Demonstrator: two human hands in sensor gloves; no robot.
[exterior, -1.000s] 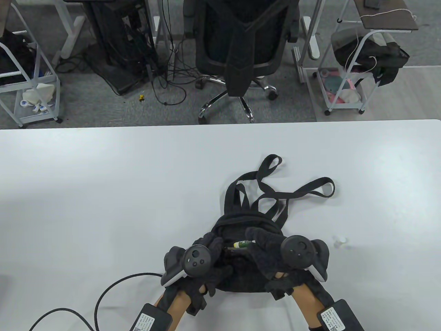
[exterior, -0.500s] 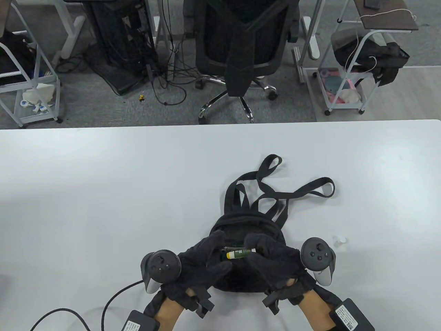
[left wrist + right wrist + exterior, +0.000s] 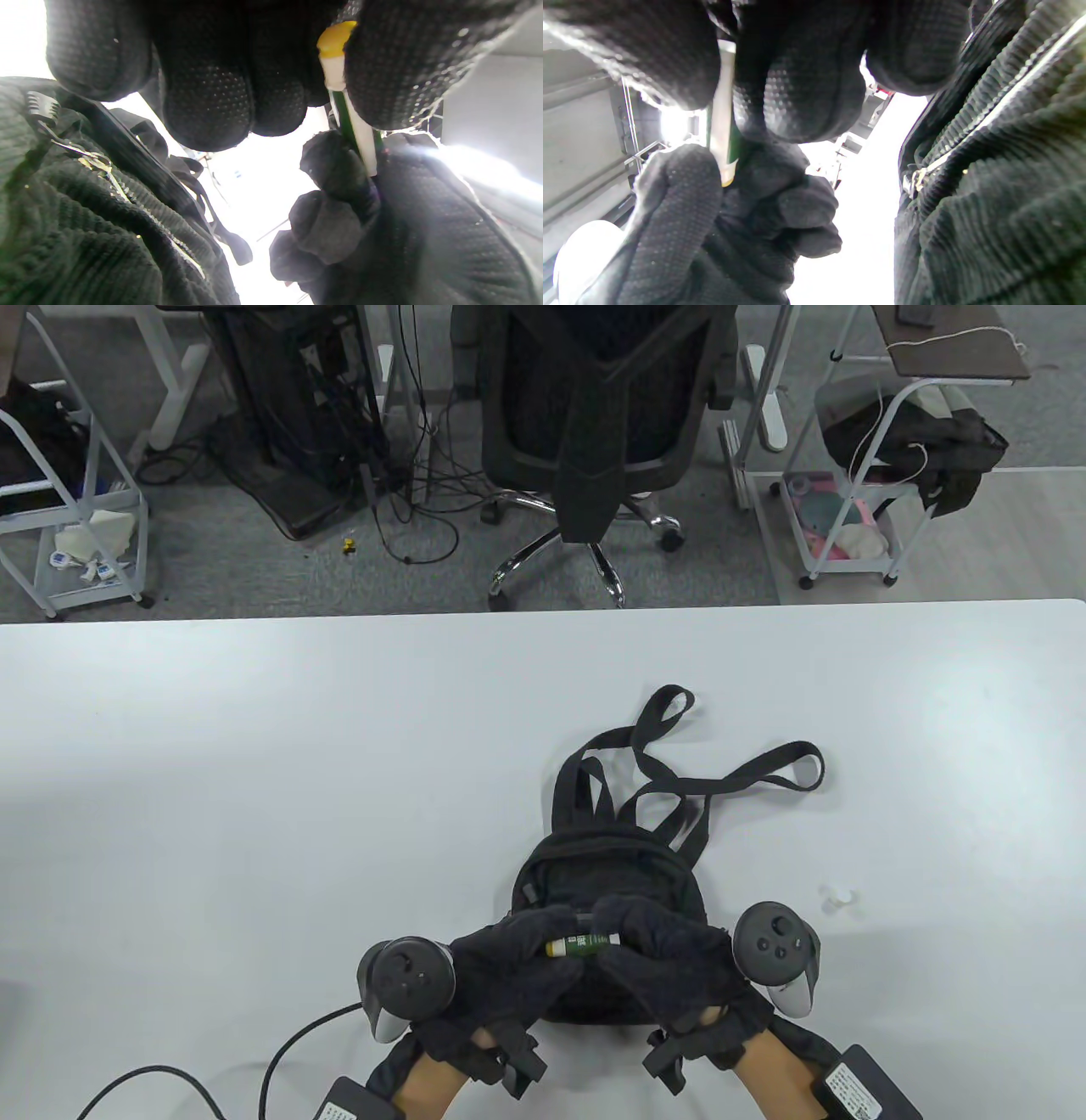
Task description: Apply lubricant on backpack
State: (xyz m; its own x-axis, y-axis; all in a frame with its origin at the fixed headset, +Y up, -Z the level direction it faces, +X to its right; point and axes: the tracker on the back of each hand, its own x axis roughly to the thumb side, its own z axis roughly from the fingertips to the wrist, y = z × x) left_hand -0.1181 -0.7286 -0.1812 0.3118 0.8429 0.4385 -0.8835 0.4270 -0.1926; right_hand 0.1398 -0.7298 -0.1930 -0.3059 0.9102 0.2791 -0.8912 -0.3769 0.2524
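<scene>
A small black backpack (image 3: 607, 874) lies on the white table (image 3: 254, 780) with its straps spread toward the far side. Both hands meet just above its near end. A green and white lubricant stick (image 3: 581, 943) with a yellow tip lies between them. My right hand (image 3: 657, 959) grips its body, and my left hand (image 3: 522, 963) pinches its yellow-tipped end. In the left wrist view the stick (image 3: 352, 123) runs between both hands beside the backpack's zipper (image 3: 102, 169). In the right wrist view the stick (image 3: 723, 123) shows between the fingers, with the zipper (image 3: 967, 140) at right.
A small white cap (image 3: 838, 899) lies on the table right of the backpack. A black cable (image 3: 280, 1052) curls at the near left edge. An office chair (image 3: 594, 424) and carts stand beyond the far table edge.
Both hands have drawn back toward me and closed together. The stick came off the backpack's opening, and my left hand has taken hold of its yellow-tipped end.
</scene>
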